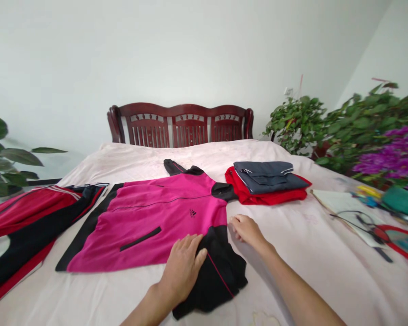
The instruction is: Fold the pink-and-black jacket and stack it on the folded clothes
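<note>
A pink jacket (177, 194) with black hem, collar and sleeves lies spread out on the bed, zipped, its collar pointing right. My left hand (185, 262) rests on the jacket where the near black sleeve (221, 267) joins the body, fingers stretched out and lying flat. That sleeve bends toward me, while the far sleeve (173, 167) sticks out behind the jacket. Beside the jacket's near shoulder is my right hand (246, 230), its fingers curled closed. No cloth shows in it, and its fingertips are close to the shoulder's edge.
Folded dark grey clothing (267, 176) sits on folded red clothing (248, 197) beyond my right hand. Red and black garments (44, 222) lie at left. A notebook (343, 215), a cable and a red-rimmed racket-like item (401, 242) are at right. Plants (295, 122) flank the bed.
</note>
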